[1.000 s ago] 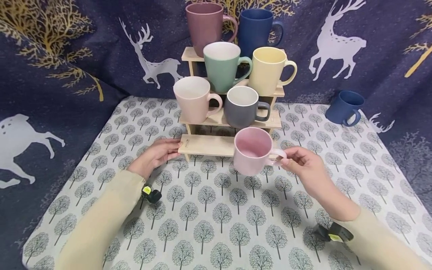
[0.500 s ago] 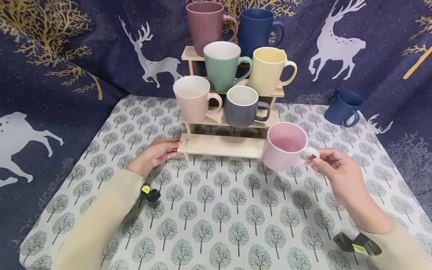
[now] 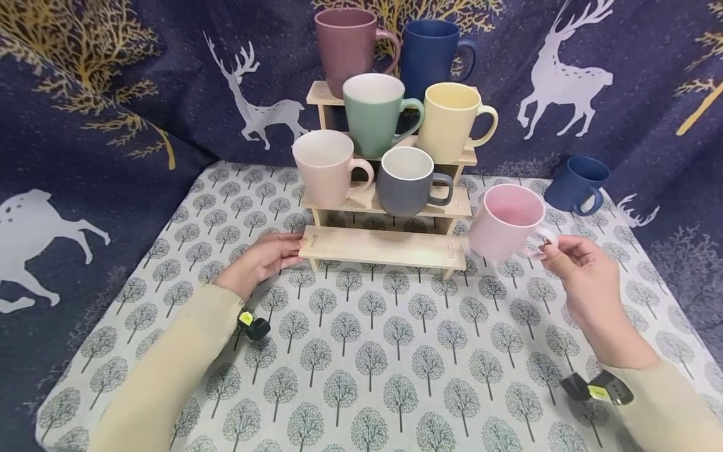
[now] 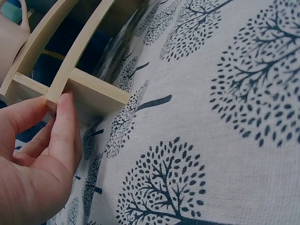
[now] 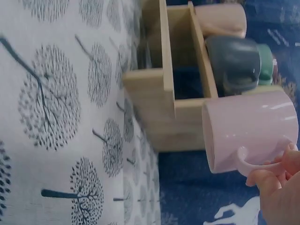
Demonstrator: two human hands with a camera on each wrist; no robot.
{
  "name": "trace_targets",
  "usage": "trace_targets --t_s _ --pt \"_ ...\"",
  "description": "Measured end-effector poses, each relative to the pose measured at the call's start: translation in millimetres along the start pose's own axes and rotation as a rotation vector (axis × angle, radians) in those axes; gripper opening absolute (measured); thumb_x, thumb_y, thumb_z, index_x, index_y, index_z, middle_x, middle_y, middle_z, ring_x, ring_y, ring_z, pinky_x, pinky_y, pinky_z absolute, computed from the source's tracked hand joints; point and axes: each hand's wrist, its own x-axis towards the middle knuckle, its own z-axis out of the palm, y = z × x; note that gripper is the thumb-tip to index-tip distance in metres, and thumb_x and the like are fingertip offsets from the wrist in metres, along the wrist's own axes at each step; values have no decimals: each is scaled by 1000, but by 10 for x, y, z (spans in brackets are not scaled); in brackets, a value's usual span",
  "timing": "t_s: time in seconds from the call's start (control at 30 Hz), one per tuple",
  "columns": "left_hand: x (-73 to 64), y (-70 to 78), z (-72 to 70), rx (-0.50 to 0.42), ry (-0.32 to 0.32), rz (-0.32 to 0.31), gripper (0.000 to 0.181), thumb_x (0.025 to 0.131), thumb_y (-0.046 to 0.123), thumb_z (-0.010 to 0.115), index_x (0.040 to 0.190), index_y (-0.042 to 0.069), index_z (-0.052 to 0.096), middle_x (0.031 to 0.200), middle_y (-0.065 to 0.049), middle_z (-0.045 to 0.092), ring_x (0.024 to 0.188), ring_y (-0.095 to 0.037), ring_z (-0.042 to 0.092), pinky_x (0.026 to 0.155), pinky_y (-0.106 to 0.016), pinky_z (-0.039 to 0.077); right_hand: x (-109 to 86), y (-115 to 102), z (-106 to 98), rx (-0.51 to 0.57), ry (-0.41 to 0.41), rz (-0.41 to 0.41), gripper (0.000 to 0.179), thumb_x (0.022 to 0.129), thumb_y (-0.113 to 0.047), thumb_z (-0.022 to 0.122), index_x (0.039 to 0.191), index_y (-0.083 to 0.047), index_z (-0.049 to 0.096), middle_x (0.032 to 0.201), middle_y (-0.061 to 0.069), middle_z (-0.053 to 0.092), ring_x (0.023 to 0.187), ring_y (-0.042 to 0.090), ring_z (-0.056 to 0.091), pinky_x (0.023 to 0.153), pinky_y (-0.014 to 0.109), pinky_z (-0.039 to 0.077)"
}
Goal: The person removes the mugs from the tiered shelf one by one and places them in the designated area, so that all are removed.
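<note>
My right hand (image 3: pixel 587 279) pinches the handle of a pink mug (image 3: pixel 504 226), which hangs tilted in the air just right of the wooden tiered stand (image 3: pixel 378 246). In the right wrist view the pink mug (image 5: pixel 253 129) is beside the stand's end, with thumb and fingers on its handle. My left hand (image 3: pixel 265 260) pinches the left end of the lowest shelf; the left wrist view shows thumb and finger on the shelf's end (image 4: pixel 63 86). On the shelf above stand a pale pink mug (image 3: pixel 324 172) and a dark grey mug (image 3: pixel 403 188).
Higher up stand a green mug (image 3: pixel 373 119), a yellow mug (image 3: pixel 449 129), a mauve mug (image 3: pixel 344 53) and a blue mug (image 3: pixel 430 59). Another blue mug (image 3: pixel 576 185) is at the back right of the tree-print cloth (image 3: pixel 367 376). A dark deer-print curtain (image 3: pixel 169 75) hangs behind.
The pink mug has moved right and then up and back, from in front of the lowest shelf to beside its right end. The left hand stays on the shelf.
</note>
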Motion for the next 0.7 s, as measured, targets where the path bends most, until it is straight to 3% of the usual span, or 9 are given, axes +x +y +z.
trace_targets --t_s 0.2,0.37,0.7 --pt "8 -4 2 10 0 -3 60 103 1 53 156 -6 26 87 7 73 81 -5 74 86 -12 64 213 28 -3 50 180 57 24 93 10 64 85 -12 69 74 -7 72 63 2 66 63 7 61" --pt "22 -4 -15 18 3 4 60 103 2 53 156 -6 26 88 7 73 82 -5 74 88 -12 64 440 41 72 119 335 41 24 92 13 65 81 -8 68 71 -3 67 58 5 63 58 8 61" --pt "22 -16 -24 8 -9 3 60 103 1 52 156 -6 25 89 8 74 81 -5 75 88 -13 64 795 184 95 61 420 4 28 92 12 63 79 -12 66 72 -5 63 57 3 56 51 6 53"
